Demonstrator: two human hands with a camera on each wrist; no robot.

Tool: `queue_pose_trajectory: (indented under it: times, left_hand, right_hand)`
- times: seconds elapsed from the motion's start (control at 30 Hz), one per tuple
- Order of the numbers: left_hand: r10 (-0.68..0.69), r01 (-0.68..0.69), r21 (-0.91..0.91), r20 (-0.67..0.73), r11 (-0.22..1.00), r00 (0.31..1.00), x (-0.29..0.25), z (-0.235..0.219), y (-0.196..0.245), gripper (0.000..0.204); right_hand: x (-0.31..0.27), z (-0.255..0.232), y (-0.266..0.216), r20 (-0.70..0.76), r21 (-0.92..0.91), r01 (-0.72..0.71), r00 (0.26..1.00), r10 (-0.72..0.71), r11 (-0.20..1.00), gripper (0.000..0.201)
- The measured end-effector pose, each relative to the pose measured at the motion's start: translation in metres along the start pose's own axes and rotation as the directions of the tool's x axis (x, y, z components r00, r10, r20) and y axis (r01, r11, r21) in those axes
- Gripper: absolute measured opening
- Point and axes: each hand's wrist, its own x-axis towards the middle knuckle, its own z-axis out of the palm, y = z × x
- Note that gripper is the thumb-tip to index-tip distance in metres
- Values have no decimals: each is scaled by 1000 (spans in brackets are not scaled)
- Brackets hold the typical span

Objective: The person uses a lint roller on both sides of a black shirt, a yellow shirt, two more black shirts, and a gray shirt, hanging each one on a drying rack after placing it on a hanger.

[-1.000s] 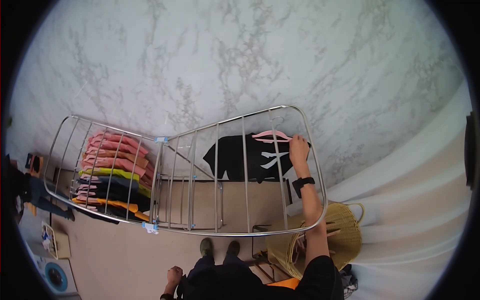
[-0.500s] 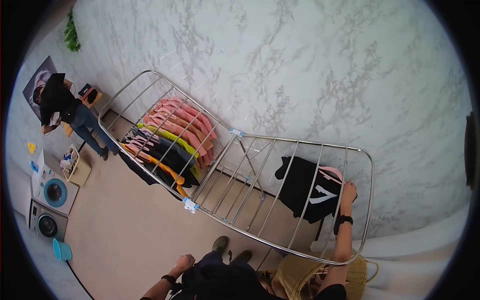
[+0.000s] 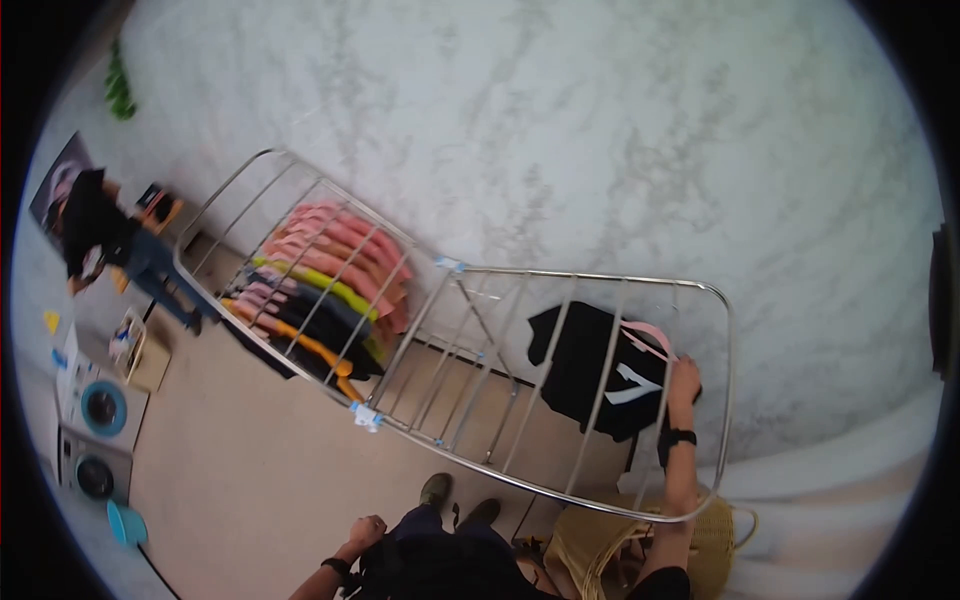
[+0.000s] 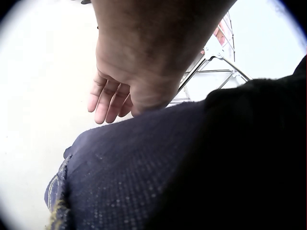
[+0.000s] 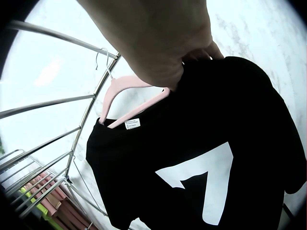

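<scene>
A black T-shirt (image 3: 575,370) with a white printed shape hangs on a pink hanger (image 5: 136,111) at the right section of the metal drying rack (image 3: 600,276). My right hand (image 3: 683,380) grips the shirt at one shoulder, by the hanger's end; the fingertips are mostly hidden behind black cloth in the right wrist view. The hanger's metal hook (image 5: 110,69) rises beside a rack bar. My left hand (image 4: 124,91) hangs loosely near my dark-trousered thigh (image 4: 129,158), holding nothing.
Pink, yellow-green, dark and orange clothes (image 3: 330,265) hang on the rack's left section. Below my right arm stands a wicker basket (image 3: 715,545). Another person (image 3: 110,235) stands at far left, near a laundry basket (image 3: 150,360), stacked washing machines (image 3: 105,408) and a blue bucket (image 3: 127,523).
The head view has turned left, bringing the other person and the washing machines into view. My right hand keeps its hold on the shirt's shoulder; the left stays low.
</scene>
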Motion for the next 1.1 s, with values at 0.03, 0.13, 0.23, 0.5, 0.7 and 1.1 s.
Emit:
queue_pose_trajectory:
  times: [0.03,0.13,0.23,0.5,0.7,1.1]
  left_hand:
    - [11,-11,4,-4,1000,1000,6,3,1,26]
    - [129,-129,11,13,992,992,27,18,-33,23]
    - [162,-163,-71,-22,984,987,36,28,-56,18]
    - [153,-151,-62,22,986,988,33,25,-56,14]
    - [6,-6,-10,15,1000,1000,22,24,-49,15]
    - [-20,21,-15,33,1000,999,-10,9,-34,28]
  right_hand:
    - [1,18,9,-52,-66,-9,999,5,998,14]
    - [0,14,8,3,-186,37,999,-37,982,14]
    - [-2,0,1,-46,44,65,997,-63,997,14]
    - [-1,-9,-3,-175,152,5,984,22,988,14]
    - [-5,22,12,-112,203,-126,982,151,971,16]
    - [2,53,-47,-123,124,68,991,-52,990,14]
